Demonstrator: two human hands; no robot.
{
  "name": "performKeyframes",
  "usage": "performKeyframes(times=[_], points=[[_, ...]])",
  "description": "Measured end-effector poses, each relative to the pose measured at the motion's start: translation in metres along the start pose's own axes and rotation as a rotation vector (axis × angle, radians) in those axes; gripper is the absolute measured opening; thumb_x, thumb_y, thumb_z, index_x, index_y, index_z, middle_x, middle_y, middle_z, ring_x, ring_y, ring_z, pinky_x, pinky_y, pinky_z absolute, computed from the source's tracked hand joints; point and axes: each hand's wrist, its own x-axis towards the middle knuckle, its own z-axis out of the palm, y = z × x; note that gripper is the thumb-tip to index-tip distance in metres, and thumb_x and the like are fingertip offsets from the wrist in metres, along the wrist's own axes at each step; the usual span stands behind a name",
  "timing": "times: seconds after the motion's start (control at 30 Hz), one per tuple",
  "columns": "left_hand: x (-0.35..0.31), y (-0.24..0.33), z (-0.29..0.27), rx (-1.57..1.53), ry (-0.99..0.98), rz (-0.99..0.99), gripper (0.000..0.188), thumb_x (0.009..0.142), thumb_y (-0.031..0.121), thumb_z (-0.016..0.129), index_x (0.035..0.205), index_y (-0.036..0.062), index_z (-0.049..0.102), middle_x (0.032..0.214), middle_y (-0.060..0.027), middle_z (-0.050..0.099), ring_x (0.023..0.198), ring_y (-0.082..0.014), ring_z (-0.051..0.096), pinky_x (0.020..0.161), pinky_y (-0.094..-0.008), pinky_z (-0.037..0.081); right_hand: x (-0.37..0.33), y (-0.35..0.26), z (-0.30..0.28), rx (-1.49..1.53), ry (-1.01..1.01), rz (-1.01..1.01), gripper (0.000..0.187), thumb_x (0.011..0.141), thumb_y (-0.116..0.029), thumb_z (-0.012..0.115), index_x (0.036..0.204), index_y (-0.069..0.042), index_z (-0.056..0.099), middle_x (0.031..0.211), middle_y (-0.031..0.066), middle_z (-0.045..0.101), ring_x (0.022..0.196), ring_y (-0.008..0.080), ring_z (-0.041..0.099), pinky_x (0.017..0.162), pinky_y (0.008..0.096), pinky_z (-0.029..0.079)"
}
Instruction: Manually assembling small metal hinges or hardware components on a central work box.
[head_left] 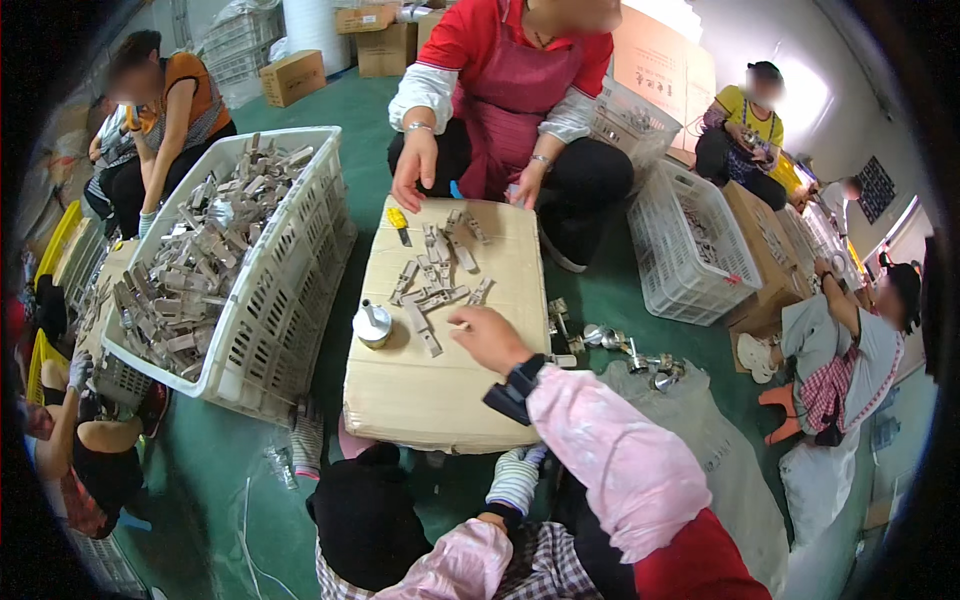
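My right hand (490, 338) reaches bare over a low cardboard-topped table (440, 405), a black band on its wrist. Its fingers are stretched out to the left and hold nothing I can see. Just beyond them lie several grey metal hinge-like parts (437, 298), loosely heaped. A small silver can with a spout (372, 325) stands at the table's left side. Farther back is a yellow-handled knife (398, 222). My left hand (514, 482), in a striped glove, is low by the table's near edge; its fingers are too hidden to read.
A white plastic crate (270, 300) heaped with similar metal parts stands at the left; another crate (690, 245) is at the right. Across the table a person in a red apron (510, 110) sits with both hands near its edge. Shiny round metal pieces (610, 338) lie on the floor.
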Motion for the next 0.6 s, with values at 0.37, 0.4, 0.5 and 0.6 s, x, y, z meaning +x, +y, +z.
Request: performKeyframes(times=[0.37,0.4,0.5,0.6], points=[[0.029,-0.057,-0.017,0.546,0.096,0.483,0.028,0.089,0.018,0.046,0.107,0.0008,0.060,0.098,-0.0132,0.064,0.085,-0.0236,0.059,0.078,-0.0329,0.045,0.057,-0.035,0.063,-0.299,0.028,0.056,0.036,0.071,-0.015,0.068,0.100,0.001,0.055,0.088,0.0217,0.062,0.087,0.0369,0.059,0.077,0.0413,0.047],[0.028,-0.052,-0.013,0.459,0.057,0.403,0.028,0.089,0.018,0.046,0.107,0.0007,0.060,0.098,-0.0125,0.065,0.085,-0.0228,0.059,0.078,-0.0328,0.045,0.055,-0.038,0.060,-0.254,0.032,0.057,0.036,0.070,-0.014,0.068,0.100,0.002,0.055,0.088,0.0222,0.061,0.086,0.0370,0.059,0.076,0.0409,0.047],[0.020,-0.037,-0.007,0.173,-0.014,0.165,0.029,0.089,0.019,0.051,0.107,-0.0017,0.060,0.094,-0.0079,0.064,0.078,-0.0165,0.055,0.074,-0.0308,0.045,0.048,-0.031,0.047,-0.033,-0.003,0.087,0.028,0.072,-0.014,0.064,0.095,0.000,0.057,0.084,0.0171,0.061,0.078,0.0295,0.060,0.070,0.0373,0.048],[-0.020,0.035,-0.002,-0.072,-0.005,-0.064,0.032,0.088,0.024,0.057,0.107,-0.0021,0.061,0.089,-0.0077,0.064,0.074,-0.0145,0.052,0.071,-0.0292,0.044,0.033,-0.003,0.012,0.294,-0.068,0.160,0.030,0.076,-0.014,0.065,0.102,0.000,0.057,0.082,0.0058,0.061,0.073,0.0128,0.058,0.065,0.0270,0.050]])
